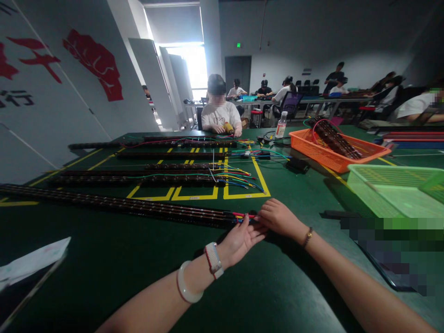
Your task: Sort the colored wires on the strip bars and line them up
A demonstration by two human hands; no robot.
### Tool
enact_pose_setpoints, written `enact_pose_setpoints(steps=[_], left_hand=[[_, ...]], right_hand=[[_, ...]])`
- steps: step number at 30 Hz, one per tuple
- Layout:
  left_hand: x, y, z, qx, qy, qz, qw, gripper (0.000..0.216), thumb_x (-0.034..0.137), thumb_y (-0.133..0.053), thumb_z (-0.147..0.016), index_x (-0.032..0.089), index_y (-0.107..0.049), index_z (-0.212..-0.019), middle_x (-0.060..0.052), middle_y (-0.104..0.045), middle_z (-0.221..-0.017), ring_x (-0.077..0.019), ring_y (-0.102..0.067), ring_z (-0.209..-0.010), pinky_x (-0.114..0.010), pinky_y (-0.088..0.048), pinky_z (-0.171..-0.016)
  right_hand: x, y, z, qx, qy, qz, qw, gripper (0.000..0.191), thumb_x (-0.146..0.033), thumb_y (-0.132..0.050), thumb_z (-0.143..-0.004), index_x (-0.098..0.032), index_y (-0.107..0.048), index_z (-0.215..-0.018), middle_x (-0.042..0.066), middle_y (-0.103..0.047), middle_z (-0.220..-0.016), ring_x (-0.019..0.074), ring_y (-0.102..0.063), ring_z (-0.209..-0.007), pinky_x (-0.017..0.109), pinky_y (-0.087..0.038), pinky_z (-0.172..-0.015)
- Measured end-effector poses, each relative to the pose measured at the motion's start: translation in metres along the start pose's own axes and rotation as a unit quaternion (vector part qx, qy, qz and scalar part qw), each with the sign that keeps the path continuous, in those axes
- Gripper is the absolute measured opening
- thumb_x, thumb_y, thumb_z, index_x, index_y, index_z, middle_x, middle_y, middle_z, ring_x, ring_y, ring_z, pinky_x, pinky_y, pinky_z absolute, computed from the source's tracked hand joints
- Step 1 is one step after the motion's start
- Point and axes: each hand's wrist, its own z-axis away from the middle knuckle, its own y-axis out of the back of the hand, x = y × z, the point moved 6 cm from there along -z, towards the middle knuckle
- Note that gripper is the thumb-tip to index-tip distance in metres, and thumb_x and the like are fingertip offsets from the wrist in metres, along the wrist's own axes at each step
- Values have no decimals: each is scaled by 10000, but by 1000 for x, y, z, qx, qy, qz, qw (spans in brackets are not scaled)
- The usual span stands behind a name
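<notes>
A long dark strip [121, 205] lies across the green table [138, 268] in front of me, with red and blue wires [244, 216] coming out of its right end. My left hand [241, 240] reaches that end, fingers pinched at the wires. My right hand [277, 217] is curled over the same wire ends from the right. The two hands touch there. What each fingertip holds is hidden. A white bangle and a watch sit on my left wrist, a thin bracelet on my right.
Several more dark strips [166, 178] with coloured wires lie beyond, over yellow floor-tape boxes. An orange basket [333, 155] holds strips at right; a green basket [395, 189] is nearer. A bottle [281, 125] stands behind. A person [220, 113] sits opposite; others work at far tables. Paper [31, 261] lies at left.
</notes>
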Motion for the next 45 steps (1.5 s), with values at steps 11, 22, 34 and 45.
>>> enact_pose_setpoints(steps=[11, 22, 34, 45], left_hand=[[0, 3, -1, 8, 24, 37, 999, 531, 482, -383, -889, 2, -581, -1001, -248, -559, -1177, -268, -540, -1134, -394, -376, -1024], [0, 0, 2, 13, 33, 46, 998, 563, 499, -372, -883, -3, -614, -955, -207, -643, -1027, -242, -590, -1048, -384, -378, -1019], [0, 2, 0, 3, 11, 40, 999, 463, 483, -393, -882, 72, -597, -940, -153, -657, -961, -213, -623, -947, -408, -385, -986], [1, 2, 0, 26, 11, 25, 999, 502, 476, -383, -889, 30, -601, -961, -188, -656, -965, -227, -623, -950, -412, -400, -976]], right_hand=[[39, -45, 0, -34, -303, -433, 848, 431, -569, -481, -819, -181, -450, -634, -54, -413, -564, 96, -382, -517, 221, -292, -485], [45, -48, -4, 6, -279, -274, 920, 482, -599, -425, -849, -177, -515, -637, -8, -530, -593, 119, -452, -544, 237, -293, -515], [8, -4, 13, 2, -45, -108, 993, 391, -452, -377, -925, -177, -535, -697, 23, -545, -678, 144, -460, -656, 289, -299, -683], [30, -22, 10, 17, -199, -213, 957, 444, -503, -408, -912, -174, -588, -674, 1, -600, -635, 125, -512, -607, 256, -329, -656]])
